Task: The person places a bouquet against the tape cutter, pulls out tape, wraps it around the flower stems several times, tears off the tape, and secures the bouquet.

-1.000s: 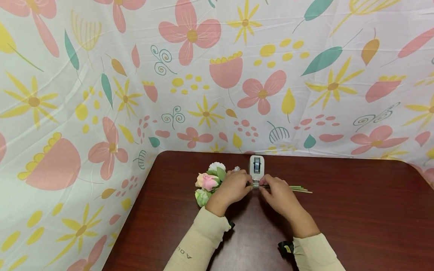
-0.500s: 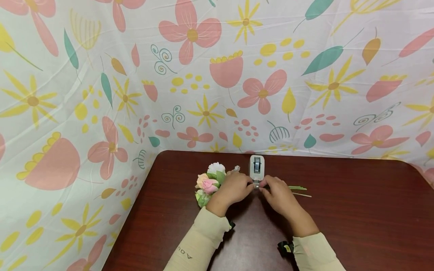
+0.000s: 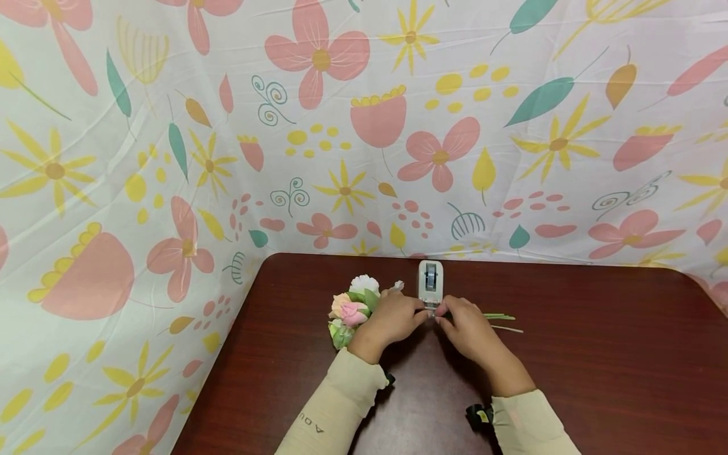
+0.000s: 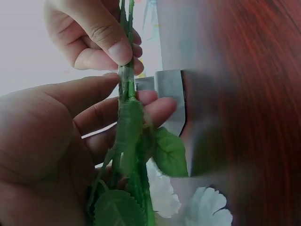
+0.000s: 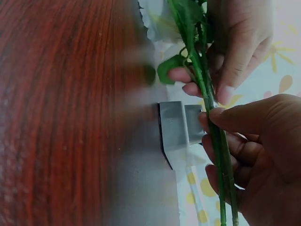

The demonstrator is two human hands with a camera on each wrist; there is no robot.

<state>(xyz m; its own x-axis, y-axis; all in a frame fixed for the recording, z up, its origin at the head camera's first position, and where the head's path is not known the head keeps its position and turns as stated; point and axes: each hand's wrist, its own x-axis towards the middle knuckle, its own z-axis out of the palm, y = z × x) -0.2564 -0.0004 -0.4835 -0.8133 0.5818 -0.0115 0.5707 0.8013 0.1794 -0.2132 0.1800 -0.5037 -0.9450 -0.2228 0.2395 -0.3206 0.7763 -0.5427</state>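
Observation:
A bunch of artificial flowers (image 3: pixel 354 312) in white, peach, pink and pale green lies sideways, with blooms left and green stems (image 3: pixel 500 316) out to the right. My left hand (image 3: pixel 392 319) grips the stems nearer the blooms, its thumb and fingers around them in the left wrist view. Close beside it, my right hand (image 3: pixel 469 325) pinches the same stems between thumb and fingers. Clear tape (image 4: pixel 126 74) lies around the stems between the two thumbs. Just beyond the hands stands a white tape dispenser (image 3: pixel 430 278); its cutter end is near my fingertips.
The dark red-brown wooden table (image 3: pixel 597 354) extends to both sides of the arms. A white cloth (image 3: pixel 512 158) printed with flowers and leaves hangs behind the table and along its left side.
The bunch has turned a little about its stems: the peach bloom shows more and the pink one sits lower. The stem ends have shifted slightly. Both hands stay close to the dispenser.

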